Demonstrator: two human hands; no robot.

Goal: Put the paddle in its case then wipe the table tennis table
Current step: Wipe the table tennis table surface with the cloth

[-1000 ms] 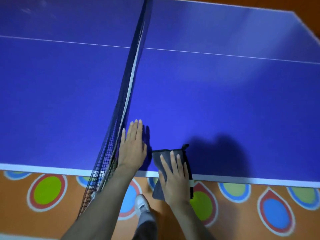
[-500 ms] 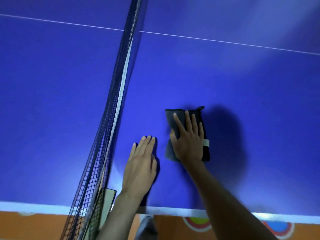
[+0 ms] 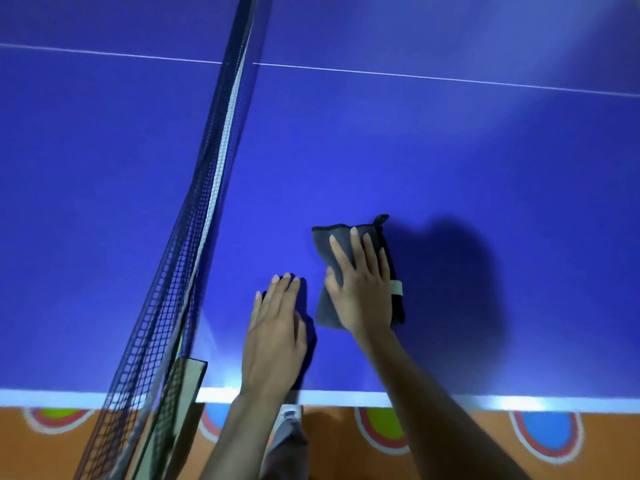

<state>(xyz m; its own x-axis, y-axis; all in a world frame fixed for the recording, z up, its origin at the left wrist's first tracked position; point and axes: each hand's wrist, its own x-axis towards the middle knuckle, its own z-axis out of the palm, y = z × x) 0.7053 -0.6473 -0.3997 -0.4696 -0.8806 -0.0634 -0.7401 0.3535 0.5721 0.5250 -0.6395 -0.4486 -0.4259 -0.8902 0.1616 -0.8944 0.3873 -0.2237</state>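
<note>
Left hand (image 3: 275, 336) flat, right hand (image 3: 360, 289) spread

A games or play room is suggested — a blue table tennis table (image 3: 415, 150) with net (image 3: 211, 188), and a brightly patterned orange floor (image 3: 450, 441).

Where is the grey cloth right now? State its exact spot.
In the head view the grey cloth lies flat on the blue table, right of the net, pressed under the right hand, with the left hand beside it.

Bare forearms (image 3: 446, 403), grey trousers (image 3: 287, 445), white shoe (image 3: 289, 414)
</note>
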